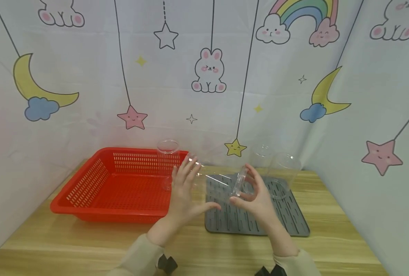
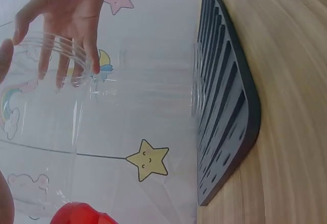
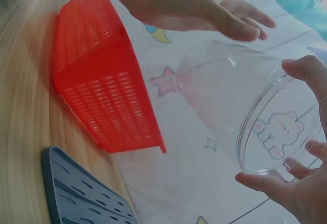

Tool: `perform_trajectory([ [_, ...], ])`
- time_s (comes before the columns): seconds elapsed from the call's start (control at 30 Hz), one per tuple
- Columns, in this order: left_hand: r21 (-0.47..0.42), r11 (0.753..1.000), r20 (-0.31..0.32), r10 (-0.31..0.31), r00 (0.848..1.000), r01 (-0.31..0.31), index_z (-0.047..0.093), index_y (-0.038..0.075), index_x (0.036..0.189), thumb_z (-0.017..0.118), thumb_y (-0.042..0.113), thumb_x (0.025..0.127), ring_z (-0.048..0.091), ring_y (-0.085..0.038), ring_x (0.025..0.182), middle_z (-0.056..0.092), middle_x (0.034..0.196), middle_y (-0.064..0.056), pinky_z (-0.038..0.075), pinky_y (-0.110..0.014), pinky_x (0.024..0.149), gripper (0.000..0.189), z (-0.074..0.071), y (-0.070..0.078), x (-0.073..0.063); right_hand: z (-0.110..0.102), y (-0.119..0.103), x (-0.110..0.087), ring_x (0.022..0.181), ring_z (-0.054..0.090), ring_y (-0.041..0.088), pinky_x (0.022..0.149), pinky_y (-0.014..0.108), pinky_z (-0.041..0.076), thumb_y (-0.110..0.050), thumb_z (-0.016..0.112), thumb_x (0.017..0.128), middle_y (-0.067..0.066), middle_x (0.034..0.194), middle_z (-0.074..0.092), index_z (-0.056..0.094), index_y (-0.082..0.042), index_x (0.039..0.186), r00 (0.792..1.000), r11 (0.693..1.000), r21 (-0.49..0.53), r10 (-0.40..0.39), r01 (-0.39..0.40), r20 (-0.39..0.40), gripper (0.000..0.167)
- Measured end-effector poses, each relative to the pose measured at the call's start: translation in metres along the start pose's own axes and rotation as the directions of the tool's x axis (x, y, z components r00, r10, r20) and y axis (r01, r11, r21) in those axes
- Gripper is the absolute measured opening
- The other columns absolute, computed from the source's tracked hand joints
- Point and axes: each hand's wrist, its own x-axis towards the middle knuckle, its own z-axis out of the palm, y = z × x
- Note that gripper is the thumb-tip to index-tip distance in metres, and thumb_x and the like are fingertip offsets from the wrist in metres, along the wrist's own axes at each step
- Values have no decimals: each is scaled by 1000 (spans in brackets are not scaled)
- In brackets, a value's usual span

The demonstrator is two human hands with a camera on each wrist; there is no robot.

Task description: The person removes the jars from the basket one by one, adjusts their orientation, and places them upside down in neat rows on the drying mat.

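A clear cup (image 1: 220, 180) is held in the air, lying nearly sideways above the mat's left part. My right hand (image 1: 256, 195) grips its thick-ringed right end between thumb and fingers, also plain in the right wrist view, where the cup (image 3: 219, 96) looks empty. At the cup's other end is my left hand (image 1: 184, 195), fingers straight and thumb spread wide. Whether the left fingers touch the cup I cannot tell. Two more clear cups, one behind (image 1: 261, 163) and one at the right (image 1: 285, 176), stand upright on the grey ridged mat (image 1: 225, 220).
At the left stands a red plastic basket (image 1: 121, 211) with slotted walls. Another clear cup (image 1: 168, 163) is upright in its right part. The wooden table (image 1: 87, 241) runs beneath everything, and a patterned white curtain (image 1: 177, 96) hangs behind.
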Motion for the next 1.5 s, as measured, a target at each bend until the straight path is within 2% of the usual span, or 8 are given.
perform_trajectory([
  [0.1, -187, 964, -26, -198, 980, 189, 33, 5, 149, 77, 61, 70, 22, -30, 148, 32, 157, -13, 17, -62, 118, 107, -5, -4, 3, -2, -4, -1, 143, 30, 35, 100, 55, 48, -1, 77, 78, 13, 159, 23, 23, -18, 155, 1000, 1000, 11, 9, -9, -29, 96],
  [0.2, -363, 854, 6, -398, 917, 373, 25, 11, 153, 73, 65, 71, 19, -28, 148, 26, 160, -7, 19, -67, 115, 110, -10, -7, 5, -3, -7, -2, 143, 29, 34, 99, 47, 50, -1, 77, 78, 11, 160, 20, 22, -20, 155, 999, 999, 33, 12, -10, -49, 96],
  [0.33, -591, 651, 76, -542, 837, 476, 14, 16, 157, 77, 57, 72, 10, -29, 151, 16, 163, -6, 10, -60, 121, 114, -14, -11, 5, -3, -10, -4, 138, 36, 43, 91, 30, 54, 5, 72, 79, 12, 161, 19, 19, -17, 156, 999, 992, 118, -26, 31, -46, 96],
  [0.6, -873, 192, 253, -609, 752, 449, -7, 16, 157, 73, 30, 86, 8, -30, 152, 6, 165, -10, 7, -48, 123, 108, -11, -13, 2, 4, -7, -6, 137, 40, 21, 94, 30, 53, 7, 71, 77, 0, 152, 34, 21, -12, 155, 991, 958, 255, -134, 130, -3, 95],
  [0.9, -944, -137, 326, -516, 792, 299, 8, 16, 157, 79, 52, 75, 3, -27, 153, 4, 166, -10, 15, -35, 124, 114, -2, -8, 0, 11, -3, -7, 134, 42, 7, 95, 32, 53, -2, 75, 79, -6, 149, 37, 22, -10, 154, 981, 937, 304, -189, 170, 34, 92],
  [1.07, -917, -311, 380, -491, 784, 249, 13, 19, 155, 81, 49, 74, 8, -24, 152, 19, 163, -2, 22, -28, 121, 110, 2, -3, -3, 14, -1, -7, 136, 40, 14, 95, 33, 53, -1, 75, 79, -7, 149, 36, 22, -12, 155, 984, 942, 302, -171, 149, 47, 93],
  [1.27, -882, -400, 432, -477, 765, 249, 3, 15, 156, 83, 46, 72, 30, -16, 144, 33, 154, 2, 28, -26, 118, 120, 3, 3, -5, 17, -2, -8, 138, 37, 22, 95, 32, 53, -2, 75, 78, 0, 152, 34, 21, -12, 155, 989, 946, 298, -143, 123, 48, 95],
  [1.5, -876, -404, 455, -514, 727, 262, -3, 13, 157, 78, 36, 82, 30, -19, 144, 16, 162, -5, 27, -28, 120, 112, 1, 7, -3, 16, 0, -6, 140, 35, 25, 94, 33, 54, 0, 71, 79, 2, 154, 31, 19, -14, 156, 992, 954, 285, -112, 92, 53, 93],
])
